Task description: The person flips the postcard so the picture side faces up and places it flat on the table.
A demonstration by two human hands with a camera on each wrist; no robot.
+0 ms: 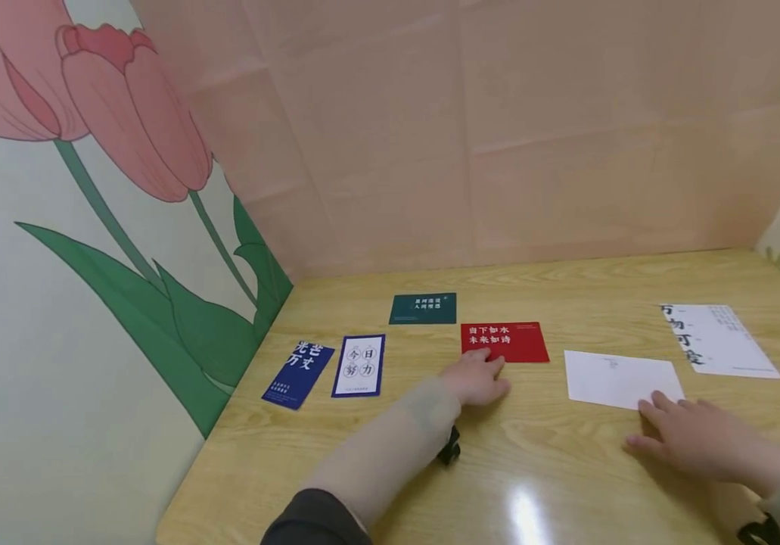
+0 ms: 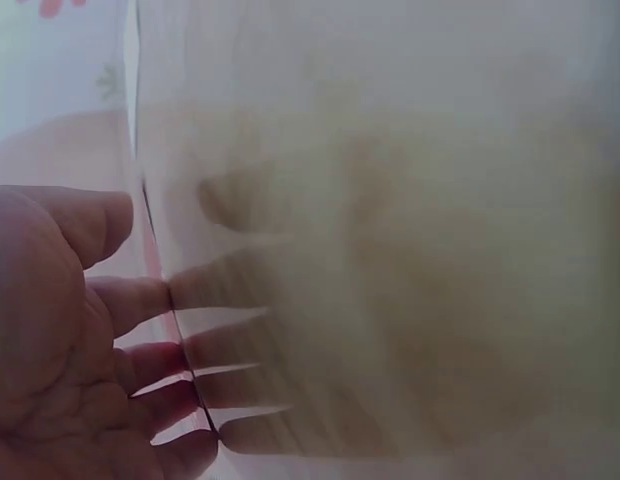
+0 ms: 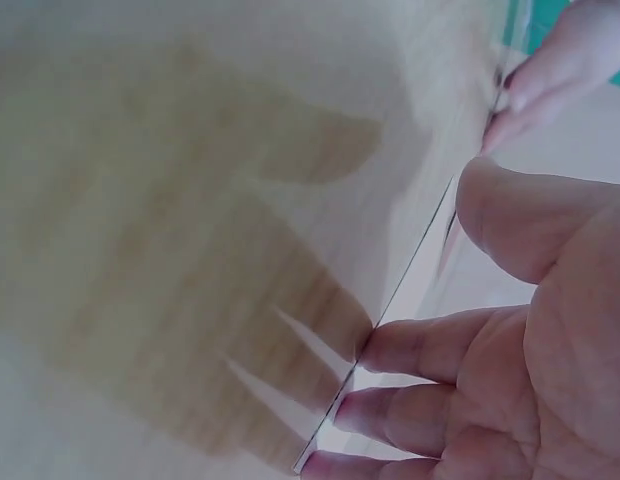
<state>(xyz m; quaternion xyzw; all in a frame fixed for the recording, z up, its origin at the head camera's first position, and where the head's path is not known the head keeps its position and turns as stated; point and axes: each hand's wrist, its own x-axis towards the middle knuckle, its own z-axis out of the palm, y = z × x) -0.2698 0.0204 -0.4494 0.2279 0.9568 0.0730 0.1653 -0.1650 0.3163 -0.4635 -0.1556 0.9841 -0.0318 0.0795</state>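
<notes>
A red card [image 1: 524, 346] with white characters lies flat near the middle of the table. My left hand [image 1: 474, 377] rests its fingertips on the card's lower left edge. To the right lies a mostly blank white card [image 1: 610, 381] with a faint mark at its top. The fingertips of my right hand [image 1: 696, 435] touch its lower right corner. In the left wrist view, the fingers of my left hand [image 2: 80, 360] reach down to a thin card edge. From the right wrist, my right hand [image 3: 500, 350] shows its fingertips against a card edge, thumb apart.
On the left lie a dark blue card [image 1: 298, 376] and a blue-bordered white card [image 1: 360, 366]. A green card [image 1: 423, 309] lies behind the red one. Far right is a white card with large black characters [image 1: 726, 341]. Draped cloth [image 1: 390, 151] stands behind the wooden table [image 1: 253, 462].
</notes>
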